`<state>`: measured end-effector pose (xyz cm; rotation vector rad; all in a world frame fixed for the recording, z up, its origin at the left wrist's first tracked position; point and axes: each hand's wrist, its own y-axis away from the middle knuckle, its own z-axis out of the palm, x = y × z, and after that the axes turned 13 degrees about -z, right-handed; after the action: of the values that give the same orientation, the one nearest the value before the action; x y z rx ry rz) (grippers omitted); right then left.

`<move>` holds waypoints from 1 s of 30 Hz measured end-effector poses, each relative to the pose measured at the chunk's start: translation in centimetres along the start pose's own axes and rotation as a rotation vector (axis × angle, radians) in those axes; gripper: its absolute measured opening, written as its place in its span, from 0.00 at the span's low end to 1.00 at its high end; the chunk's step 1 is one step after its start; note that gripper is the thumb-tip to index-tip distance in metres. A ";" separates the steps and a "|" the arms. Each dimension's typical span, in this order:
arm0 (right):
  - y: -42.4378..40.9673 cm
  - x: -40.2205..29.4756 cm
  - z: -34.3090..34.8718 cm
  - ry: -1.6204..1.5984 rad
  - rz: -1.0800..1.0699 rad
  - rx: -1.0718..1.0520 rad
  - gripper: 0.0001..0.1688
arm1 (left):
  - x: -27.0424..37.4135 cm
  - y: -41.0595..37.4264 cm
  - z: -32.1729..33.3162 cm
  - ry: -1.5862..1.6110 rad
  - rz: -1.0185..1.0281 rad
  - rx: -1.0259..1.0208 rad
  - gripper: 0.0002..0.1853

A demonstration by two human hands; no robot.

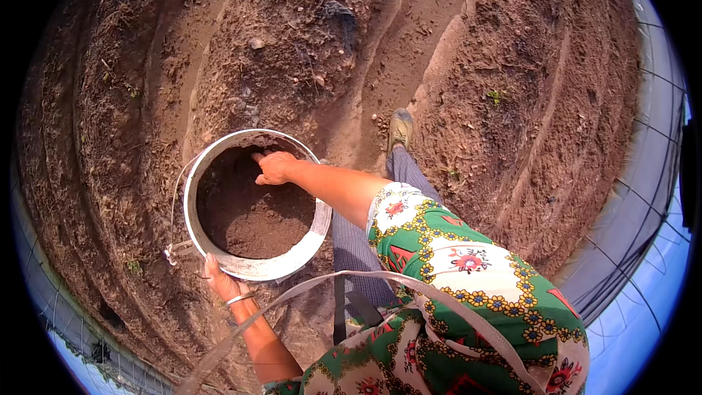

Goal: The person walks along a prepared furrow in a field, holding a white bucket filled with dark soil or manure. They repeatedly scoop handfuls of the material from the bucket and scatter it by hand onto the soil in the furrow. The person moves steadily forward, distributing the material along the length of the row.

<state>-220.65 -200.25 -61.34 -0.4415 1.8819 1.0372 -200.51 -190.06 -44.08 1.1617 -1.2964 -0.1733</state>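
A white bucket [319, 236] holds loose brown soil [266, 227] and is tilted so that its inside faces me. My left hand [220, 281] grips the bucket's lower left rim, and a pale band circles that wrist. Inside the bucket, my right hand [277, 168] touches the soil near the upper right wall. Its thumb and one finger are apart, but shadow and soil hide the other fingertips, so whether it holds soil is unclear. The wire handle [176, 197] hangs down the bucket's left side.
Ridged soil beds [285, 66] run away from me, with a trodden furrow [408, 38] between them. My shoe [401, 127] stands in that furrow. A dark plastic scrap [341, 15] lies on the bed ahead. Greenhouse sheeting with a grid [655, 88] bounds the right side. A strap [439, 292] crosses my body.
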 end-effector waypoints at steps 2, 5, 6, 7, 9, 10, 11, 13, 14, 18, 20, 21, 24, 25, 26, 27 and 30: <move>-2.6 1.6 2.8 -0.165 0.093 0.072 0.44 | 1.2 0.7 1.6 0.024 -0.017 -0.015 0.12; -4.0 -0.9 6.2 -0.228 0.157 -0.070 0.50 | 0.6 -0.9 -1.2 0.034 0.026 0.006 0.10; -4.3 -1.1 7.5 -0.199 0.157 -0.104 0.52 | 0.4 -1.0 -1.3 0.030 0.029 0.020 0.10; -4.8 -0.8 9.0 -0.256 0.151 -0.112 0.52 | 0.4 -1.1 -1.3 0.069 0.012 0.007 0.10; -4.7 -2.9 9.9 -0.493 0.203 -0.178 0.51 | 0.2 -1.7 -2.9 0.052 0.017 0.046 0.10; -3.6 -4.9 9.3 -0.671 0.268 -0.232 0.51 | 0.0 -1.9 -3.7 0.046 0.021 0.072 0.10; -2.0 -7.0 8.5 -0.770 0.327 -0.088 0.50 | 0.1 -2.1 -3.8 0.047 0.022 0.092 0.10; -2.0 -5.9 10.6 -0.849 0.465 0.054 0.42 | 0.9 -1.9 -2.8 0.067 -0.006 0.060 0.10; -1.1 -7.3 9.6 -0.878 0.546 0.083 0.35 | 1.2 -1.8 -3.0 0.076 -0.020 0.057 0.10; 1.7 -6.9 5.4 -1.668 0.330 0.005 0.21 | 1.0 -2.0 -2.4 -0.003 0.016 0.108 0.10; 3.3 -7.5 -0.1 -1.812 0.157 0.024 0.19 | 0.7 -2.5 -2.6 0.003 0.010 0.114 0.09; 4.1 -6.9 -3.1 -1.729 0.134 0.083 0.21 | 0.7 -2.3 -2.7 0.005 0.007 0.119 0.09; 5.0 -1.8 -13.1 -1.517 0.165 0.309 0.25 | 1.4 -1.6 -2.2 0.019 0.019 0.127 0.08; 5.0 0.0 -17.0 -1.375 0.150 0.403 0.23 | 1.4 -1.6 -2.7 -0.002 0.023 0.151 0.08; 5.0 2.6 -21.3 -1.435 0.151 0.491 0.19 | 1.1 -2.0 -3.1 -0.026 0.023 0.161 0.08; 5.0 5.2 -25.7 -1.491 0.147 0.580 0.15 | 0.8 -2.4 -3.2 -0.018 0.024 0.151 0.09; 7.0 12.3 -40.9 -1.398 -0.011 1.058 0.10 | 0.8 -3.0 -2.4 -0.002 0.000 0.140 0.08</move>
<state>-253.99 -227.79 -59.00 0.7415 0.8505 0.0480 -196.91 -190.64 -45.39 1.2803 -1.3269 -0.0841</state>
